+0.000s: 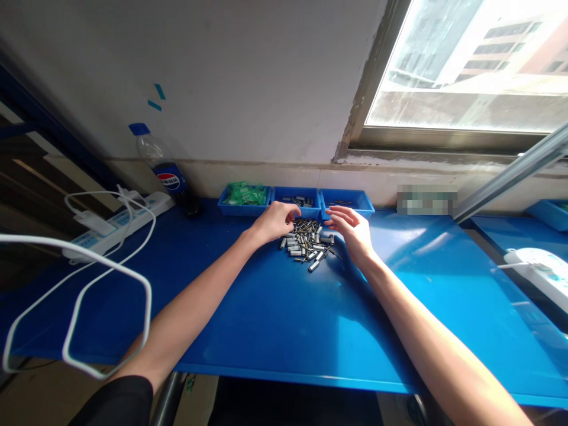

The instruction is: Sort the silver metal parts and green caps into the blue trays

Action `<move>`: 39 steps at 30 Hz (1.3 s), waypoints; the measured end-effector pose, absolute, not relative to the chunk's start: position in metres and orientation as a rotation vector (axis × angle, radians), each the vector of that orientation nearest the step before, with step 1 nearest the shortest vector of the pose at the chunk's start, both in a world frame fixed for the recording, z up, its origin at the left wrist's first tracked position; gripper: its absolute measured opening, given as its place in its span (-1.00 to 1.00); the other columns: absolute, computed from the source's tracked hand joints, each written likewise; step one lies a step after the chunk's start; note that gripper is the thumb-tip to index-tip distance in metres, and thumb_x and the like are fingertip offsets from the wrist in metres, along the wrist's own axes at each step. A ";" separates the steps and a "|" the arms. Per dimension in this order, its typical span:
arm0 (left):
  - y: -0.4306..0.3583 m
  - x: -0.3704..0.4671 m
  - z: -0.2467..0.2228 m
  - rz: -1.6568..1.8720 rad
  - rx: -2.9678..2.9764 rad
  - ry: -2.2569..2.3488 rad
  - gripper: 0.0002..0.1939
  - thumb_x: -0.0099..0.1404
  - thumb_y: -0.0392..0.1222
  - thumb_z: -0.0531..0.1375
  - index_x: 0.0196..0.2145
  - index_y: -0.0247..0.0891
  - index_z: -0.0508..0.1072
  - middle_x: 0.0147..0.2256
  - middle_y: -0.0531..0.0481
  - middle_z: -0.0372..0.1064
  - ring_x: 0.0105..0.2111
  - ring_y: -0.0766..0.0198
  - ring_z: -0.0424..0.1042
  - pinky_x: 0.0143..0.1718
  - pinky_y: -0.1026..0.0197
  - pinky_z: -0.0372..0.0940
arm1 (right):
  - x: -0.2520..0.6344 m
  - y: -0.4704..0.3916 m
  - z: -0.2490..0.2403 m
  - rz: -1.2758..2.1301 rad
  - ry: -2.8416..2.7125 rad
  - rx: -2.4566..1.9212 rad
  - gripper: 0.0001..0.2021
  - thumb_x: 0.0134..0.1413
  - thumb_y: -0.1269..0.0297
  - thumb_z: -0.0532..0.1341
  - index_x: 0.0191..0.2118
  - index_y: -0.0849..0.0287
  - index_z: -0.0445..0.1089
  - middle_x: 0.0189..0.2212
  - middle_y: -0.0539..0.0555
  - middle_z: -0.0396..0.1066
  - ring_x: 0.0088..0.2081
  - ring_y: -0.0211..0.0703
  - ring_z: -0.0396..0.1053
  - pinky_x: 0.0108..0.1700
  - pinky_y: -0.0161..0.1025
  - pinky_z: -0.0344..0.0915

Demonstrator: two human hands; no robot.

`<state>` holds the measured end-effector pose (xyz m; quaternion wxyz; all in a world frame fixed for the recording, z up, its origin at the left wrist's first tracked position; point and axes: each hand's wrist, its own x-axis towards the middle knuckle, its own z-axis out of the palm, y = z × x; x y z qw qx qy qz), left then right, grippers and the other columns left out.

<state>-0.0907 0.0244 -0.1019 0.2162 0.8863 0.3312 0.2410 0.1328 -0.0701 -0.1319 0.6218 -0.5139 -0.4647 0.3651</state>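
Note:
A heap of small metal parts (306, 242), silvery blocks mixed with thin dark and brassy pins, lies on the blue table (275, 319). At the heap's upper left is my left hand (278, 222), fingers curved in front of the middle blue tray (318, 207); whether it grips a part is too small to tell. My right hand (352, 231) hovers at the heap's right side with its fingers apart and nothing visible in them. Behind it, the right blue tray (368, 207) holds a few thin pins. Green pieces (246, 194) fill the left blue tray (242, 210).
A cola bottle (168, 171) stands at the back left beside a white power strip (119, 225). Looped white cable (148, 296) hangs over the left side. Another power strip (539, 272) lies at the right, near a slanted metal bar (510, 171).

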 end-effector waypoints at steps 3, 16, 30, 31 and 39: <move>0.021 -0.087 -0.097 0.781 2.400 0.885 -0.63 0.11 -0.47 0.21 -0.13 -0.29 0.62 -0.30 -0.06 0.61 -0.31 0.23 0.58 -0.25 0.27 0.46 | 0.131 -0.071 -0.130 0.843 -1.086 -1.183 -0.59 0.08 -0.02 0.39 -0.02 0.10 0.53 -0.05 0.16 0.61 -0.25 -0.06 0.58 -0.09 -0.04 0.53; 0.003 -0.076 -0.078 0.945 1.973 0.681 -0.76 0.15 -0.24 0.42 -0.21 -0.33 0.59 -0.23 -0.11 0.62 -0.24 0.21 0.61 -0.18 0.22 0.53 | 0.122 -0.079 -0.119 0.953 -1.190 -1.173 -0.59 0.05 -0.05 0.43 -0.06 0.08 0.59 -0.28 0.08 0.63 -0.28 -0.04 0.55 -0.08 -0.03 0.48; 0.009 -0.081 -0.085 0.807 2.239 0.793 -0.83 0.25 -0.17 0.35 -0.23 -0.29 0.61 -0.31 -0.06 0.61 -0.29 0.21 0.60 -0.21 0.24 0.49 | 0.126 -0.073 -0.127 0.898 -1.084 -1.172 -0.61 -0.06 -0.08 0.49 -0.20 0.09 0.64 -0.33 0.10 0.63 -0.26 0.08 0.61 -0.02 0.07 0.51; 0.013 -0.085 -0.086 0.751 2.313 0.851 -0.86 0.27 -0.19 0.33 -0.22 -0.28 0.62 -0.31 -0.06 0.61 -0.29 0.21 0.60 -0.20 0.25 0.48 | 0.127 -0.072 -0.128 0.838 -1.038 -1.167 -0.61 -0.05 -0.07 0.49 -0.19 0.09 0.63 -0.30 0.11 0.64 -0.24 0.08 0.61 0.00 0.09 0.51; 0.024 -0.101 -0.093 0.292 2.572 1.163 -0.74 0.24 -0.36 0.28 -0.13 -0.21 0.66 -0.19 -0.08 0.63 -0.20 0.14 0.59 -0.19 0.25 0.42 | 0.132 -0.067 -0.137 0.720 -0.909 -1.138 -0.58 -0.04 0.00 0.49 -0.08 0.07 0.59 -0.04 0.19 0.61 0.03 0.18 0.58 0.19 0.16 0.45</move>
